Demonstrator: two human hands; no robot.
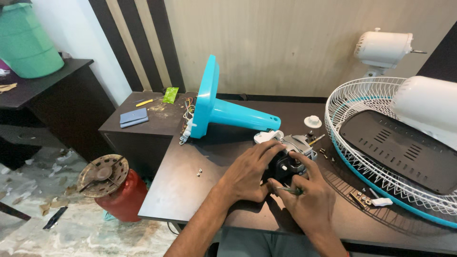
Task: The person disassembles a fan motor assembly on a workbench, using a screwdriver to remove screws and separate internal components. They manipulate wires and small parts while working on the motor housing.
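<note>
Both hands are working at a fan motor sitting on the dark table: the left hand is gripping its black housing, the right hand is pinching a thin screwdriver against it. Behind it, a turquoise fan stand is lying sideways; the white wire guard is lying just right.

A dark brown table carries a fan motor. Left of the motor lie two small screws; behind it, a turquoise fan stand; right, a white wire fan guard.
</note>
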